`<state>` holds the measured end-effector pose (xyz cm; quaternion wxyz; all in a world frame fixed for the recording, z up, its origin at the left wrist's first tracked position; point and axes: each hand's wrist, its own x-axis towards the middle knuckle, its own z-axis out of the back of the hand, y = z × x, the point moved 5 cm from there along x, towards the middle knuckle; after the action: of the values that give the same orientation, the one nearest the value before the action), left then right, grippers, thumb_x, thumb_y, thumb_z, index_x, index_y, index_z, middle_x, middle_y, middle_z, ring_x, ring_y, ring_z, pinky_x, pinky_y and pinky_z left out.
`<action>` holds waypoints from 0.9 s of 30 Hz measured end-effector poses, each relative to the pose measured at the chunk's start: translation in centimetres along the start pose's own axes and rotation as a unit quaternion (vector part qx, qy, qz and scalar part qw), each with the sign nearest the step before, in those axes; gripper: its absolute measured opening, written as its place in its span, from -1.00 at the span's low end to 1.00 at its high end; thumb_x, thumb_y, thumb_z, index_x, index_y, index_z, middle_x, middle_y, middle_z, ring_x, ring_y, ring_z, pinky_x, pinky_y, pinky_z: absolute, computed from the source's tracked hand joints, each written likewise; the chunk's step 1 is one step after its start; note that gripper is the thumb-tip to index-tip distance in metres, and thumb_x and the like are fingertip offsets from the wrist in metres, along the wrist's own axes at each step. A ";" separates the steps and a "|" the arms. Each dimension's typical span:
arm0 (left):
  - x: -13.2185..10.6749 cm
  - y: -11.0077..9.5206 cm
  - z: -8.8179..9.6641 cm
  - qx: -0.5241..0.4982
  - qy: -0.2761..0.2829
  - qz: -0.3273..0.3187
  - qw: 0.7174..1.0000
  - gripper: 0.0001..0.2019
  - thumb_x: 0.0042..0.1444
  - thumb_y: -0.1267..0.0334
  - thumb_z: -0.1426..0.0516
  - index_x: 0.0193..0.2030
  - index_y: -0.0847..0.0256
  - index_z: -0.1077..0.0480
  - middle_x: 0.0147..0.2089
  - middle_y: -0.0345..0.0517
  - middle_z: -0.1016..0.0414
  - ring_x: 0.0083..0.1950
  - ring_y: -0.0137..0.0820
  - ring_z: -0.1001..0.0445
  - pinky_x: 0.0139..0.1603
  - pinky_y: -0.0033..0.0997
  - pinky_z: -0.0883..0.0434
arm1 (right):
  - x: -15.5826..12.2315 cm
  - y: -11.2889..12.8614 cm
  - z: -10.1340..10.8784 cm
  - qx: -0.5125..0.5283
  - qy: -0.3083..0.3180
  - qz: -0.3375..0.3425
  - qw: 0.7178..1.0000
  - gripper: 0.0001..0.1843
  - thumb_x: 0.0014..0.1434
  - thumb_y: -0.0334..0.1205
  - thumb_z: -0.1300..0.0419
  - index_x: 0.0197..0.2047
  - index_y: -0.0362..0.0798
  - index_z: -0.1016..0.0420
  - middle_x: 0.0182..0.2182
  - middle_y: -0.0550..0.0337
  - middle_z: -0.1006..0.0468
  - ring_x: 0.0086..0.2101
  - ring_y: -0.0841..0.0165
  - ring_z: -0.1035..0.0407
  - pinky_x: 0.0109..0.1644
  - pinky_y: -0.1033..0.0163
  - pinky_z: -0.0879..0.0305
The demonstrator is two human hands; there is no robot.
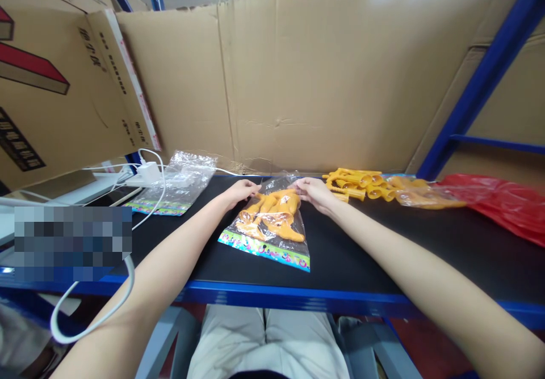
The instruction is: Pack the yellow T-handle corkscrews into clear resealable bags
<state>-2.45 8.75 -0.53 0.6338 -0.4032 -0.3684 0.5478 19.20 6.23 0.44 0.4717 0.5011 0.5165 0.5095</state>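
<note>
A clear plastic bag with a colourful printed strip along its near edge lies on the black tabletop in front of me. Inside it are several orange-yellow plastic pieces, hollow and curved in shape; their exact kind I cannot make out. My left hand pinches the bag's far left corner, fingers closed. At the far right side, my right hand has its fingers closed on the bag's edge too. The bag rests flat, its far end slightly raised between my hands.
More yellow plastic pieces are piled at the right, beside a red plastic bag. On the left lie clear bags, a white charger and looping cables. Cardboard walls the back; a blue post stands right.
</note>
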 end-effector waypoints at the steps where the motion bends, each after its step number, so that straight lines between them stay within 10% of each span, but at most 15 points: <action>1: 0.1 0.1 0.0 -0.024 -0.002 0.006 1.000 -0.81 0.01 0.19 -0.16 -0.36 0.31 -0.36 -0.42 -0.12 -0.43 -0.41 -0.50 -0.36 -0.46 -0.54 -0.19 | -0.1 0.0 -0.1 0.021 0.016 -0.007 1.000 -0.79 0.18 -0.44 0.02 -0.46 -0.13 -0.32 -0.41 0.08 -0.54 -0.44 0.50 -0.40 -0.28 0.36 -0.37; 14: 0.0 0.3 -0.3 -0.116 0.050 0.041 0.991 -0.88 -0.10 0.39 -0.23 -0.54 0.37 -0.38 -0.61 -0.20 -0.38 -0.57 -0.57 -0.30 -0.43 -0.48 -0.22 | -0.9 0.7 -1.0 0.119 0.085 -0.008 0.989 -0.80 0.22 -0.46 0.08 -0.39 -0.13 -0.28 -0.35 0.02 -0.53 -0.35 0.44 -0.45 -0.24 0.34 -0.38; 27: -0.9 -0.6 0.3 -0.233 0.025 0.102 0.967 -0.80 0.06 0.58 -0.02 -0.52 0.29 -0.21 -0.58 -0.12 -0.46 -0.53 -0.42 -0.47 -0.29 -0.33 -0.44 | 0.1 -0.9 0.7 0.048 -0.011 -0.099 0.994 -0.84 0.19 -0.45 0.09 -0.37 -0.12 -0.25 -0.49 0.07 -0.50 -0.57 0.45 -0.37 -0.47 0.32 -0.35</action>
<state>-2.60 7.86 0.07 0.4720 -0.5889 -0.4270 0.4981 19.89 6.42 -0.48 0.5007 0.4754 0.5820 0.4296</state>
